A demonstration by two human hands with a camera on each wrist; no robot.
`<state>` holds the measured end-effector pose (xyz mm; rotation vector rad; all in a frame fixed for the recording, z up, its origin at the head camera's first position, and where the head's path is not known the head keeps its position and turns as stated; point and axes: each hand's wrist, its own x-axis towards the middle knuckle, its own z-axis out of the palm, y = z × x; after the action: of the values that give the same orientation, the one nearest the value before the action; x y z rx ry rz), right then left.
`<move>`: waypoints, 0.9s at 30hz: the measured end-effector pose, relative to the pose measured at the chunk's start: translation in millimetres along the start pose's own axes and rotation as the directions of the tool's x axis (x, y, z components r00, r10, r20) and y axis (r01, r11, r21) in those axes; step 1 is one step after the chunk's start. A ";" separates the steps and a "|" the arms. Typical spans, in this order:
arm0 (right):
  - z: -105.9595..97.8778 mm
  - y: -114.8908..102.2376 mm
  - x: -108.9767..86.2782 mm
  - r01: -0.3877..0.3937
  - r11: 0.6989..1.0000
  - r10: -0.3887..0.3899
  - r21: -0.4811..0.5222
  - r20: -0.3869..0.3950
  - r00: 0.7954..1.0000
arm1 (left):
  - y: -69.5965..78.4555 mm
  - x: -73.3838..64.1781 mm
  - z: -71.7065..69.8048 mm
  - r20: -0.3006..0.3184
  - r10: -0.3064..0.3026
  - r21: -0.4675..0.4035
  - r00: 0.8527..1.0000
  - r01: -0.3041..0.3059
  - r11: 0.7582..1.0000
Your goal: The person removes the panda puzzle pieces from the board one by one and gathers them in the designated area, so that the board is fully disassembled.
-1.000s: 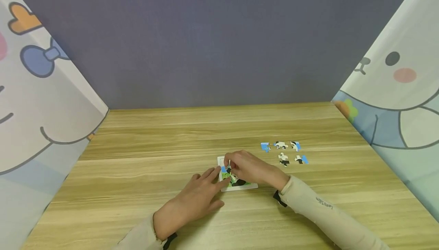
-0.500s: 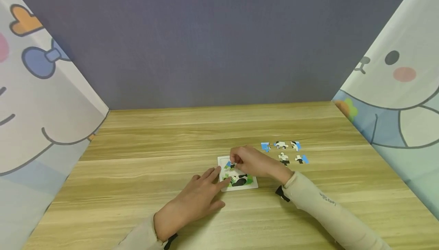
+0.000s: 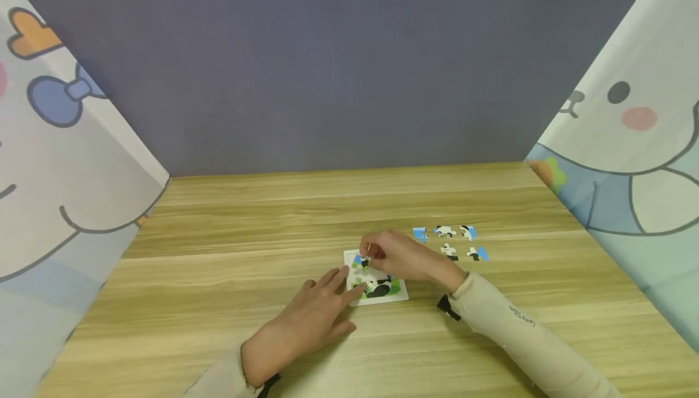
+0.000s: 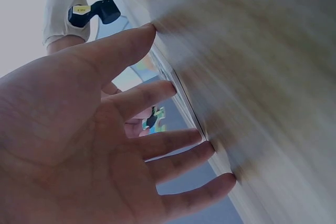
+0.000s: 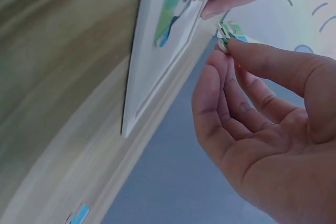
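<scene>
My right hand (image 3: pixel 401 256) pinches a small jigsaw piece (image 5: pixel 227 36) in blue, green and black between thumb and forefinger. The piece is held above a white puzzle tray (image 3: pixel 405 293), apart from its floor. Along the tray's near side lie joined pieces of a panda picture (image 3: pixel 382 289) with green and black parts. My left hand (image 3: pixel 308 319) is spread with straight fingers at the tray's left edge. Its fingertips (image 4: pixel 193 136) touch the tray's rim and the table there, and its forefinger reaches over the picture. Part of the tray's far side is hidden behind my right hand.
Several loose jigsaw pieces lie right of the tray, among them a panda-face piece (image 3: pixel 445 232), a blue piece (image 3: pixel 420 234) and a blue-and-black piece (image 3: pixel 477 254). A grey wall (image 3: pixel 349 70) bounds the wooden table (image 3: pixel 246 216) at the back; cartoon-printed panels stand at both sides.
My right hand first lifted with the piece off the tray's upper left, moving slightly right, and now sits a little left again. The left hand keeps its place on the tray.
</scene>
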<state>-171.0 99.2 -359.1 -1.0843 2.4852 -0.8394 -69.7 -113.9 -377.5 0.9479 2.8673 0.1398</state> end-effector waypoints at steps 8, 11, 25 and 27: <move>-1.3 5.7 -8.6 0.049 0.993 -0.044 0.104 -0.050 0.998 | -4.1 -4.2 1.8 -0.023 0.000 -0.014 1.000 -0.001 1.000; -3.4 10.6 -14.3 0.053 0.985 -0.041 0.164 -0.071 0.997 | -4.0 -4.1 1.8 -0.024 -0.002 -0.012 1.000 0.002 1.000; -22.8 33.1 -46.8 -0.038 0.970 0.085 0.240 -0.188 0.978 | -2.2 -2.6 0.6 -0.028 0.004 -0.026 1.000 -0.005 1.000; -27.4 36.6 -51.4 -0.056 0.972 0.104 0.230 -0.202 0.974 | -2.0 -2.5 0.8 -0.026 0.002 -0.028 1.000 -0.002 1.000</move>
<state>-170.5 168.0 -358.3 -0.8508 2.5052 -1.2336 -68.7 -117.0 -378.3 0.9508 2.8805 0.1937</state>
